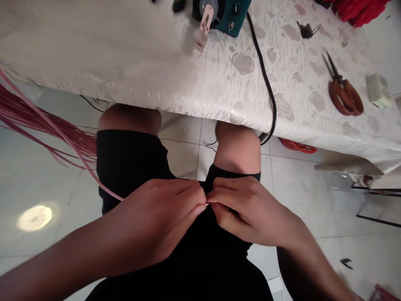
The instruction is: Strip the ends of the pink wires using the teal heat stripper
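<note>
My left hand point(169, 213) and my right hand point(241, 207) meet fingertip to fingertip above my lap, over black shorts point(131, 163). A thin pink cord point(103, 187) runs from the left edge and passes under my left hand, whose fingers are closed in a pinch. Between the two sets of fingertips a tiny pale bit shows, apparently the cord's end. The right thumb and forefinger pinch at that same spot. Most of the cord inside the hands is hidden. Beside my left knee hangs a bundle of similar pink cords point(19, 108).
Ahead stands a table with a patterned cover point(216, 90). On it are a teal device point(236, 16) with a pink clip point(204, 29), a black cable point(261, 62) over the edge, orange-handled scissors point(338, 96), a small white block point(378, 90) and red cloth point(360, 10).
</note>
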`<state>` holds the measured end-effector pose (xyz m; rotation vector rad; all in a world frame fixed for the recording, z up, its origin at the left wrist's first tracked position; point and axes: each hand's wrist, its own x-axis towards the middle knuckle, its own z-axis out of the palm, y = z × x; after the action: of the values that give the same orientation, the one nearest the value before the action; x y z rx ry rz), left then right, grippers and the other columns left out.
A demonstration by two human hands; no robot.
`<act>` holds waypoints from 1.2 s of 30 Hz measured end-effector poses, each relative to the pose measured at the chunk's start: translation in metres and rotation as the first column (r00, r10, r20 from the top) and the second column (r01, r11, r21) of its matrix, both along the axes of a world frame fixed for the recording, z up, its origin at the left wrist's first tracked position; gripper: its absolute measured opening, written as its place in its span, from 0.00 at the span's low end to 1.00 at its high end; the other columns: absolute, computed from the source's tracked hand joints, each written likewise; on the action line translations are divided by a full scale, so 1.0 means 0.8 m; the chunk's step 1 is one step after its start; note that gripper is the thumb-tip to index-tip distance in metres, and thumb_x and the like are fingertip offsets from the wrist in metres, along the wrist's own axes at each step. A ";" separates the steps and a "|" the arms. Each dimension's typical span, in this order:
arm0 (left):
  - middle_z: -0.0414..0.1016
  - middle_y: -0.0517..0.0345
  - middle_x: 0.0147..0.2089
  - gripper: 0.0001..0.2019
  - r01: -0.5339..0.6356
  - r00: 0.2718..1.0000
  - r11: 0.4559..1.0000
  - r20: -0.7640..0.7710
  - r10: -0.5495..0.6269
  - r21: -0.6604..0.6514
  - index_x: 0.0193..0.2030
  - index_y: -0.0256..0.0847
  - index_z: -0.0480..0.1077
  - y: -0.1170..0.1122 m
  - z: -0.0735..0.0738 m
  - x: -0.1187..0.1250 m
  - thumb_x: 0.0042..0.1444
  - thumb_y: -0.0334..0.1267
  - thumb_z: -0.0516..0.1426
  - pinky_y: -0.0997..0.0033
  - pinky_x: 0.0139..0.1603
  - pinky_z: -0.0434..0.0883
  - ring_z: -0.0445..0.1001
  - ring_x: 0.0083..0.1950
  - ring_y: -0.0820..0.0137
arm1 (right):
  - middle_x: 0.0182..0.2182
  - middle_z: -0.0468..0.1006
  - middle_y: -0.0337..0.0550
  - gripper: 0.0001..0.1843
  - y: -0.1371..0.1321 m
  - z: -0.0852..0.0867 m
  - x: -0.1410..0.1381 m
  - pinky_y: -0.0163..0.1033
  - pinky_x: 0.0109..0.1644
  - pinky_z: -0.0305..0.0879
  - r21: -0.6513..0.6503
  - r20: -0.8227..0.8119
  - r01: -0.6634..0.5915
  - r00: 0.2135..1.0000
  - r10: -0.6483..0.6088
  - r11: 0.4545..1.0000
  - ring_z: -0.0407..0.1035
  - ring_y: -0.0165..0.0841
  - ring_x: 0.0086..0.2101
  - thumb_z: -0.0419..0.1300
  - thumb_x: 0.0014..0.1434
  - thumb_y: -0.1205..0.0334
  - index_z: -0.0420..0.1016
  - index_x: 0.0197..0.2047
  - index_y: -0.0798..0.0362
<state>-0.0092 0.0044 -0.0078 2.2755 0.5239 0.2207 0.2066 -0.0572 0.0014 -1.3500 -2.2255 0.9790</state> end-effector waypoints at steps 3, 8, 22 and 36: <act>0.68 0.64 0.29 0.11 -0.024 0.999 0.999 -0.030 0.023 -0.037 0.33 0.41 0.65 -0.002 -0.001 0.001 0.70 0.35 0.49 0.66 0.30 0.58 0.66 0.28 0.72 | 0.25 0.62 0.34 0.12 -0.001 -0.006 -0.002 0.37 0.29 0.51 0.070 -0.004 -0.039 0.999 0.039 0.997 0.55 0.26 0.26 0.52 0.61 0.72 0.70 0.27 0.56; 0.66 0.65 0.27 0.15 0.020 0.999 0.997 -0.023 -0.022 -0.078 0.29 0.41 0.59 -0.008 -0.010 0.002 0.70 0.34 0.49 0.67 0.29 0.57 0.64 0.26 0.73 | 0.23 0.54 0.32 0.12 -0.003 -0.020 -0.004 0.38 0.27 0.45 0.192 -0.003 -0.048 0.999 0.049 0.980 0.46 0.26 0.24 0.53 0.54 0.73 0.58 0.22 0.53; 0.65 0.69 0.23 0.16 -0.049 0.999 0.989 -0.023 0.046 -0.137 0.27 0.40 0.60 -0.008 -0.006 -0.006 0.69 0.34 0.53 0.72 0.26 0.56 0.63 0.23 0.79 | 0.24 0.53 0.32 0.11 -0.004 -0.024 -0.008 0.37 0.28 0.44 0.148 -0.107 -0.017 0.994 0.033 0.989 0.45 0.25 0.25 0.53 0.51 0.74 0.55 0.24 0.53; 0.68 0.67 0.22 0.13 -0.079 0.985 0.966 -0.171 0.037 -0.248 0.33 0.43 0.69 -0.013 0.002 -0.005 0.70 0.37 0.49 0.73 0.24 0.58 0.66 0.21 0.77 | 0.22 0.51 0.31 0.12 -0.008 -0.030 -0.011 0.39 0.27 0.42 0.225 -0.129 0.051 0.991 -0.022 0.973 0.44 0.26 0.23 0.52 0.47 0.73 0.52 0.21 0.52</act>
<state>-0.0131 -0.0057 -0.0059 2.0395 0.6665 -0.0082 0.1979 -0.0634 -0.0227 -1.1899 -2.1361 0.7465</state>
